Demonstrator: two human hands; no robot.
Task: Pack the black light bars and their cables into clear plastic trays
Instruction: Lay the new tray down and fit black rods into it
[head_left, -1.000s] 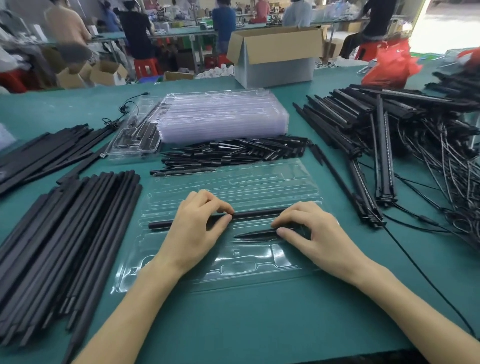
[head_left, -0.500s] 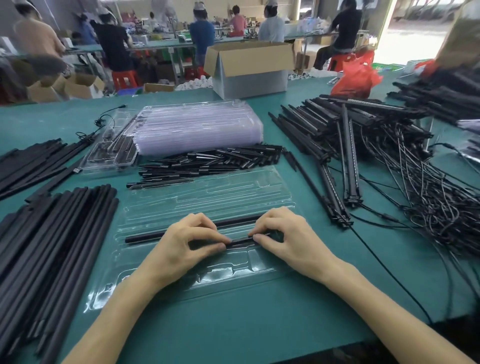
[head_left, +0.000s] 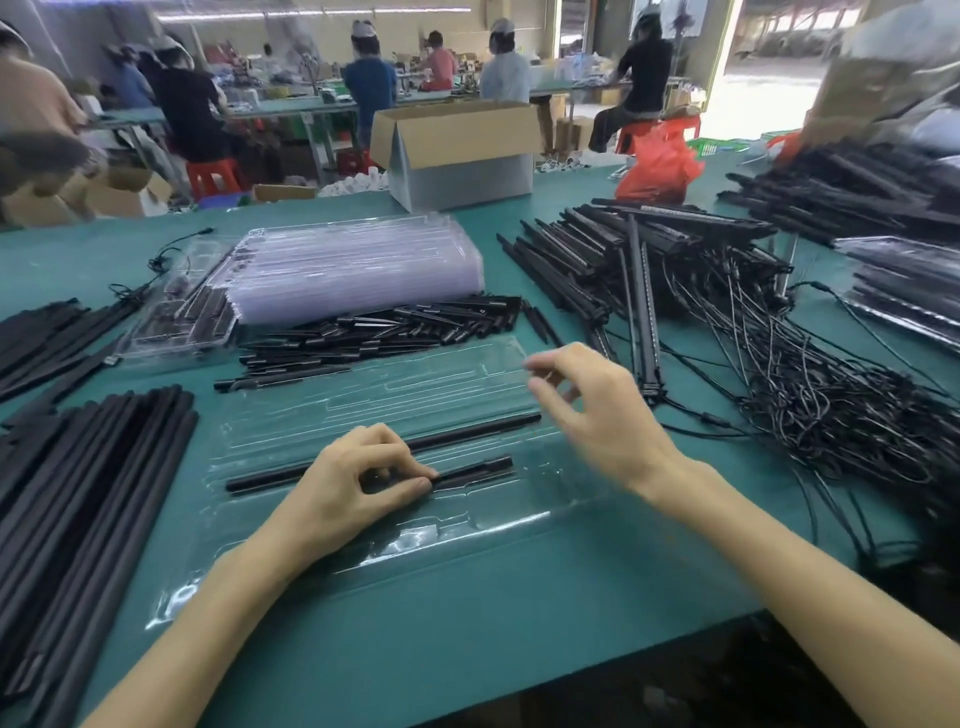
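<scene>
Head view: a clear plastic tray (head_left: 519, 525) lies on the green table (head_left: 467, 623) directly in front of the person. In the tray a long black bar (head_left: 467, 431) sits in one groove, running from 8 o'clock to 2 o'clock. Just beside it, on the near side, lies a short black piece (head_left: 475, 467).

The left hand (head_left: 353, 483) rests on the tray. Its thumb and index finger are curled and pinch the left end of the short black piece.

The right hand (head_left: 592, 410) hovers over the tray's 2 o'clock corner. Its fingers are loosely bent and blurred, and nothing shows between them.

From the tray, a heap of short black parts (head_left: 384, 332) is at 12 o'clock, with a stack of empty trays (head_left: 358, 270) behind it. Light bars (head_left: 649, 249) with tangled cables (head_left: 831, 395) are at 2 o'clock, and plain black bars (head_left: 88, 493) are at 9 o'clock.
</scene>
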